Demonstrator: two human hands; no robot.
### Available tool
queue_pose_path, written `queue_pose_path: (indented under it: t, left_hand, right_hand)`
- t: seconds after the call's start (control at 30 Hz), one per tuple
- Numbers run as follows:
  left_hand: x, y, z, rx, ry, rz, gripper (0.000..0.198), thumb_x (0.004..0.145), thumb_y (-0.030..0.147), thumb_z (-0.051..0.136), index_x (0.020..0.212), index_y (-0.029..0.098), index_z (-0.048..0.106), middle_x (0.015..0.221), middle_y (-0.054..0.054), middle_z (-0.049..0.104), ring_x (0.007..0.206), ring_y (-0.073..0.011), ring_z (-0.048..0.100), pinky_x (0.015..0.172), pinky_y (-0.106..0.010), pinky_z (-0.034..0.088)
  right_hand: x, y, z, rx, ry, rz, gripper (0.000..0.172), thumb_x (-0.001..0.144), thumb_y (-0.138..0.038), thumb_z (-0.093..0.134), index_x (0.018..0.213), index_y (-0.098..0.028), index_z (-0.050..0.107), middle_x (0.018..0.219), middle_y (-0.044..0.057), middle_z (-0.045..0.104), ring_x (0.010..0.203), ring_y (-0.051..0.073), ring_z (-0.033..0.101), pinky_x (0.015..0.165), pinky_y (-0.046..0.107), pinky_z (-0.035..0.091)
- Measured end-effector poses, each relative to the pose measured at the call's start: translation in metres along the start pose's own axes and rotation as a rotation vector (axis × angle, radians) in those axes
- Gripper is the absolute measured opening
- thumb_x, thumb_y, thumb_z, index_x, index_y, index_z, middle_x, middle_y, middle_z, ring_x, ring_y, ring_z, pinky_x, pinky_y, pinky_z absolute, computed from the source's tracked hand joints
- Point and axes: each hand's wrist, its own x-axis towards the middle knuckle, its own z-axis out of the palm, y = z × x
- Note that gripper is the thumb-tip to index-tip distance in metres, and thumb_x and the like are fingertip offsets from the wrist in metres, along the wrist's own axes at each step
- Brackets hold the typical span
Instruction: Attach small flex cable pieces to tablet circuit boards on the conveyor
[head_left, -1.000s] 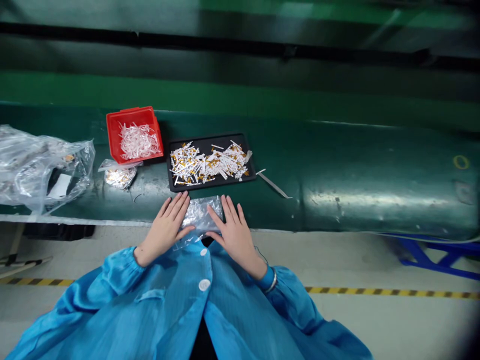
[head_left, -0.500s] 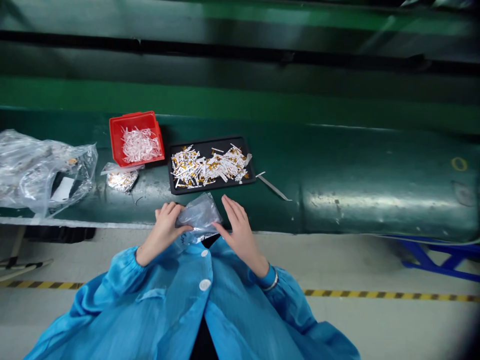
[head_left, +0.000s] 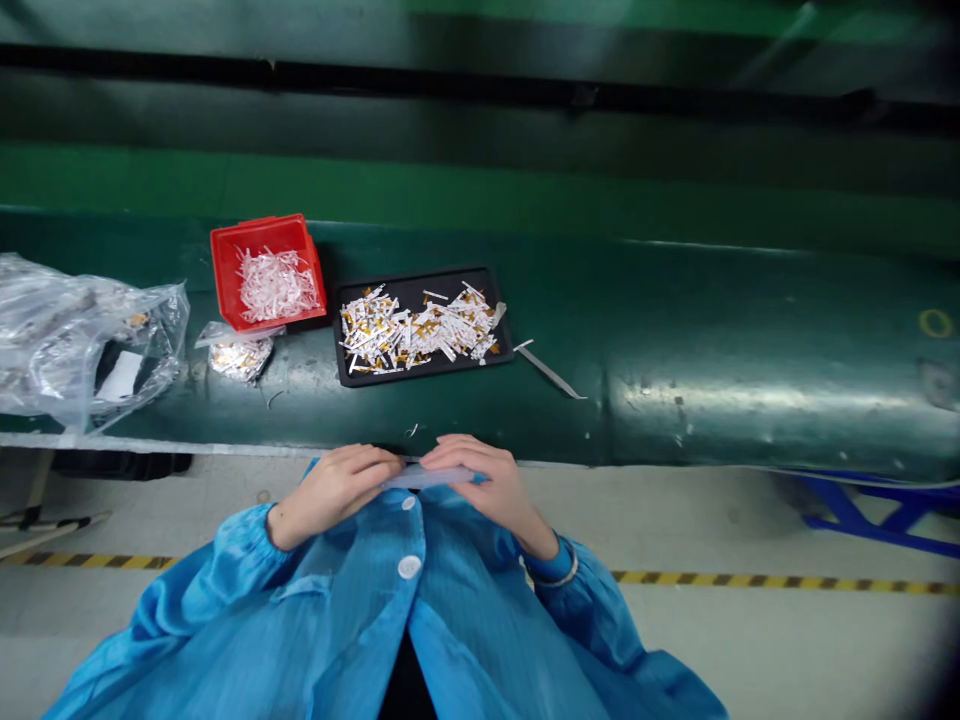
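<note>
Packet (head_left: 431, 477) gripped between left hand (head_left: 334, 488) and right hand (head_left: 480, 485), black tray (head_left: 412, 290), red bin (head_left: 223, 275) beyond

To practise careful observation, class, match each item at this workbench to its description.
Items:
1. Red plastic bin
2. Black tray
3. Crumpled clear plastic bag
4. Left hand

Descriptions:
A. Lies furthest left, with a white label inside
B. Holds a flat plastic bag with the right hand
C. Holds white strips with gold parts
D. Holds only white strips

Pairs: 1-D, 2-C, 3-A, 4-B
</note>
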Motion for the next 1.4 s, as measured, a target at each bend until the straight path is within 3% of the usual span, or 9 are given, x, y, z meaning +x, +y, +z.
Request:
queue_pose_path:
  t: [0.07,0.17,0.3,0.5,0.73,0.87,1.07,1.27,1.4]
  left_hand:
    - [0.002,0.001,-0.001,-0.074,0.019,-0.084,0.032,0.106,0.038,0.043,0.105,0.018,0.069,0.097,-0.005,0.074,0.083,-0.0146,0.069,0.074,-0.022,0.050]
    - [0.008,0.001,-0.006,-0.180,0.068,-0.271,0.029,0.102,0.041,0.052,0.099,0.017,0.068,0.085,-0.002,0.073,0.069,-0.0115,0.066,0.064,-0.018,0.048]
    - [0.015,-0.004,-0.012,-0.305,0.118,-0.440,0.033,0.093,0.048,0.063,0.097,0.016,0.069,0.084,-0.002,0.072,0.066,-0.0121,0.064,0.059,-0.018,0.047]
    - [0.012,-0.012,-0.014,-0.441,0.158,-0.513,0.030,0.090,0.046,0.068,0.099,0.017,0.069,0.088,-0.004,0.072,0.078,-0.0144,0.067,0.068,-0.020,0.049]
    - [0.014,-0.007,-0.015,-0.514,0.173,-0.546,0.031,0.090,0.045,0.069,0.096,0.015,0.068,0.083,-0.004,0.070,0.074,-0.0140,0.064,0.064,-0.021,0.047]
    - [0.023,-0.002,-0.016,-0.549,0.174,-0.532,0.030,0.088,0.045,0.071,0.095,0.016,0.071,0.082,-0.003,0.070,0.073,-0.0139,0.063,0.067,-0.022,0.047]
    - [0.022,-0.008,-0.018,-0.691,0.323,-0.576,0.041,0.101,0.054,0.048,0.101,0.018,0.068,0.092,-0.004,0.069,0.077,-0.0114,0.062,0.065,-0.018,0.049]
    - [0.014,-0.006,-0.023,-0.792,0.403,-0.484,0.013,0.096,0.031,0.065,0.102,0.021,0.062,0.116,-0.003,0.067,0.083,-0.0074,0.064,0.075,-0.016,0.053]
    - [0.005,-0.003,-0.021,-0.812,0.362,-0.389,0.006,0.092,0.023,0.069,0.095,0.020,0.064,0.121,-0.005,0.063,0.095,-0.0097,0.064,0.079,-0.016,0.054]
  right_hand:
    - [-0.005,0.001,-0.001,-0.045,0.041,0.119,0.015,0.096,-0.026,0.063,0.094,-0.022,0.077,0.091,0.002,0.077,0.083,0.019,0.072,0.079,0.030,0.057]
    - [-0.008,0.001,0.000,-0.118,0.125,0.302,0.024,0.091,-0.040,0.069,0.080,-0.021,0.078,0.068,0.000,0.072,0.057,0.016,0.063,0.055,0.026,0.048]
    - [-0.005,0.001,0.001,0.003,0.152,0.446,0.026,0.086,-0.043,0.070,0.079,-0.020,0.080,0.053,-0.002,0.063,0.044,0.012,0.048,0.044,0.024,0.035]
    - [-0.003,0.001,0.000,0.197,0.165,0.534,0.023,0.082,-0.041,0.073,0.083,-0.020,0.079,0.069,0.003,0.073,0.058,0.018,0.066,0.051,0.025,0.047]
    - [-0.004,0.002,-0.004,0.254,0.127,0.566,0.028,0.077,-0.046,0.077,0.080,-0.019,0.075,0.069,0.004,0.073,0.059,0.021,0.069,0.052,0.027,0.053]
    - [-0.002,0.001,-0.005,0.200,0.090,0.559,0.028,0.075,-0.044,0.079,0.089,-0.020,0.079,0.087,0.006,0.077,0.078,0.025,0.074,0.069,0.034,0.061]
    - [-0.002,0.003,-0.006,0.188,0.137,0.529,0.021,0.081,-0.042,0.075,0.088,-0.023,0.081,0.088,0.005,0.078,0.086,0.026,0.075,0.078,0.036,0.060]
    - [-0.003,0.004,-0.008,0.214,0.179,0.520,0.016,0.080,-0.039,0.076,0.085,-0.025,0.081,0.082,0.002,0.077,0.076,0.023,0.073,0.068,0.031,0.056]
    - [-0.003,0.004,-0.009,0.220,0.202,0.512,0.013,0.081,-0.037,0.076,0.083,-0.026,0.081,0.081,0.000,0.077,0.076,0.021,0.072,0.069,0.028,0.055]
